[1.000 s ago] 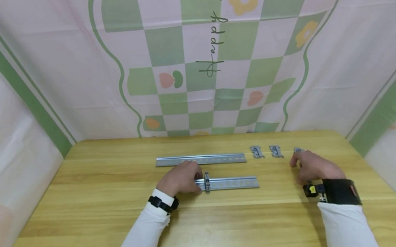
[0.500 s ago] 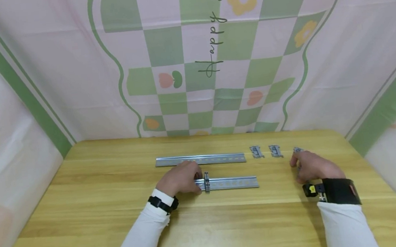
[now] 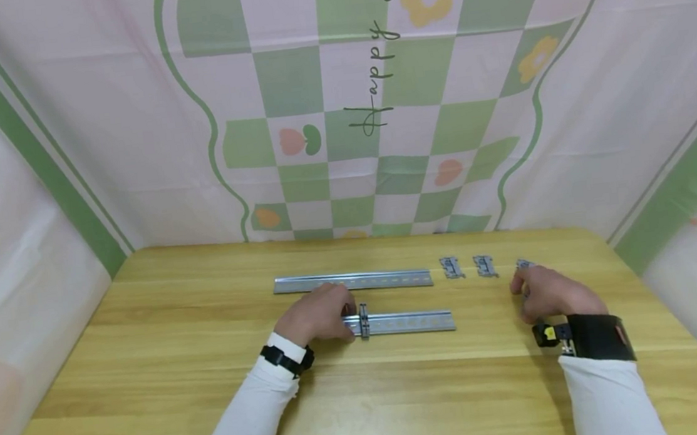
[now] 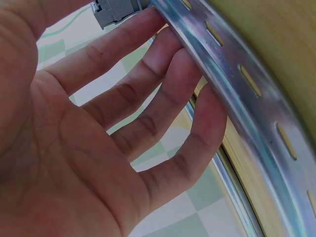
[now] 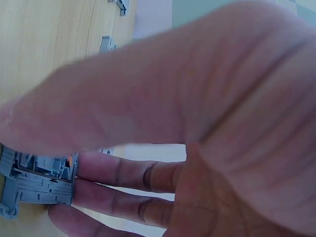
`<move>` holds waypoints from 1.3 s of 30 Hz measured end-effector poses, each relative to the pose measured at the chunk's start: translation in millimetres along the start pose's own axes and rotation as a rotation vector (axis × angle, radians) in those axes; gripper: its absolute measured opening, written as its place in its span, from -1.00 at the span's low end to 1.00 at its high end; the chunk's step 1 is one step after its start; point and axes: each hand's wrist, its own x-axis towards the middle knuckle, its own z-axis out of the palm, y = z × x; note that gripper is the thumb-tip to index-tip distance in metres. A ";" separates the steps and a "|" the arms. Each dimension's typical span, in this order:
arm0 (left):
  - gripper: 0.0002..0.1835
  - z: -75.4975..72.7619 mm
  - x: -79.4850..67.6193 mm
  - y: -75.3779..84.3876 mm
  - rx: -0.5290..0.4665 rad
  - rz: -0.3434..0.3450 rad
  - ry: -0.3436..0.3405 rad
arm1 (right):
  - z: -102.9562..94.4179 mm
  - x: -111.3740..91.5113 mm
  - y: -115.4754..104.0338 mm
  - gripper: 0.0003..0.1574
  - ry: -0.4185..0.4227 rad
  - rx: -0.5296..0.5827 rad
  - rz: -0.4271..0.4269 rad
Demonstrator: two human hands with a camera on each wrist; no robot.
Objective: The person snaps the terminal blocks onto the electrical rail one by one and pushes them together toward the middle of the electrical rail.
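My left hand [image 3: 316, 314] grips the left part of the nearer slotted metal DIN rail [image 3: 412, 322], covering that end in the head view. In the left wrist view, its fingertips lie along the edge of the rail [image 4: 247, 118]. A grey terminal block [image 3: 365, 321] sits upright across this rail, just right of my left fingers. Over at the right, my right hand [image 3: 557, 292] pinches another grey terminal block [image 5: 44, 182] between thumb and fingers, low over the table. The thumb hides part of that block in the right wrist view.
Behind the left hand lies a second DIN rail [image 3: 356, 280], parallel to the first. Further right, flat terminal blocks [image 3: 451, 267] [image 3: 485, 266] rest in a row, and one more block [image 3: 524, 264] shows just beyond the right fingers. A patterned curtain [image 3: 356, 173] hangs behind the wooden table [image 3: 345, 419].
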 end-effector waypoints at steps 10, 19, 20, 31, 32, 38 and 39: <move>-0.84 0.5 1.7 -0.7 -0.001 -0.004 0.002 | 0.9 3.6 2.5 -0.37 0.075 -0.032 -0.049; -0.83 1.0 2.0 -1.1 0.002 -0.004 0.001 | 0.6 6.0 1.5 -0.48 0.101 -0.033 -0.093; -0.83 0.9 1.9 -1.0 0.003 -0.005 0.001 | 0.1 6.3 1.2 -0.47 0.098 -0.030 -0.096; -0.83 0.5 1.8 -1.0 0.003 0.004 0.004 | -1.9 6.8 -3.1 -0.45 0.123 -0.012 -0.117; -0.83 0.6 1.8 -1.0 0.003 0.004 0.004 | -1.6 6.8 -3.5 -0.45 0.125 -0.010 -0.114; -0.84 0.7 1.4 -0.4 0.001 -0.002 0.003 | -1.1 7.0 -6.8 -0.42 0.130 -0.004 -0.096; -0.84 0.6 1.4 -0.3 0.001 -0.004 0.003 | -1.1 7.1 -7.3 -0.41 0.132 -0.007 -0.096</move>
